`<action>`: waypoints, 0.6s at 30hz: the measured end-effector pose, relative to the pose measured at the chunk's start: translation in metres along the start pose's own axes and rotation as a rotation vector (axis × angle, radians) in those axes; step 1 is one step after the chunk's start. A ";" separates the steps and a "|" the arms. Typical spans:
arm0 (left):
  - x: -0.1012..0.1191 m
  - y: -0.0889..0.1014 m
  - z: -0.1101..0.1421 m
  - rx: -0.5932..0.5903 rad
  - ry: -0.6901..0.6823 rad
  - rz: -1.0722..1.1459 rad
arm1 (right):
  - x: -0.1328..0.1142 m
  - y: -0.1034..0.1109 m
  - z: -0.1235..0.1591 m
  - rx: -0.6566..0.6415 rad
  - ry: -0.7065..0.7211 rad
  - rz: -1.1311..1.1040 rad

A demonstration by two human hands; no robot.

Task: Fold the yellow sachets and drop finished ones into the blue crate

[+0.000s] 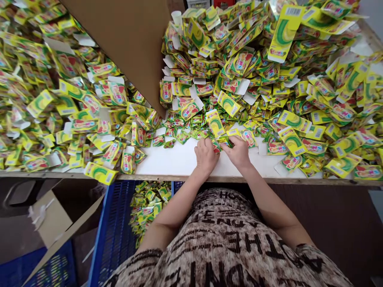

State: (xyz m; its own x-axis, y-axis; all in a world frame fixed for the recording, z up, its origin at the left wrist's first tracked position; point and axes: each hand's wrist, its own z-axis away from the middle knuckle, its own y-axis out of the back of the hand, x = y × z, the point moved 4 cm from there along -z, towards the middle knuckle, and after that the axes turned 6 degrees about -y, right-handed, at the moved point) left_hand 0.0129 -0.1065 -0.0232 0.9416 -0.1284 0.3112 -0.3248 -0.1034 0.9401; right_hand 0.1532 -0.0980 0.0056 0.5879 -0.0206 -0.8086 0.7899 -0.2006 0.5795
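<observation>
My left hand [206,156] is closed, its fingers curled at the near edge of the heap over the white tabletop [170,160]. Against its fingertips shows a small green and red printed packet [216,147]. My right hand [238,153] is close beside it, thumb and fingers pinched on a small yellow-green packet [224,141]. The fingers partly cover both pieces, so whether they are one item cannot be made out. Just beyond the hands stands a yellow box [215,123] with a green swirl, among several small loose packets [182,136].
Big heaps of yellow-green boxes [239,63] rise ahead and to the right, more boxes [101,99] to the left. A brown cardboard panel [128,44] divides them. Below the table edge are a blue crate [112,223] holding packets and an open carton [50,219]. A white cup [176,18] stands behind.
</observation>
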 end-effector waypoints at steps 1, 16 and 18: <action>0.002 -0.003 0.001 -0.010 0.013 0.016 | 0.001 0.002 -0.002 -0.048 0.005 0.035; 0.001 -0.028 0.038 -0.249 0.220 1.386 | -0.013 0.010 -0.011 -0.478 0.325 0.171; 0.000 -0.029 0.042 -0.286 0.236 1.495 | -0.010 0.000 -0.007 -0.571 0.379 0.214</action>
State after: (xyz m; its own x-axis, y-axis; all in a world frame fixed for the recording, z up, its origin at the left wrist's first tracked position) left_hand 0.0188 -0.1449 -0.0565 -0.2175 0.2177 0.9515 -0.9531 0.1630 -0.2551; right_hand 0.1485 -0.0906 0.0141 0.6784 0.3603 -0.6403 0.5570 0.3160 0.7680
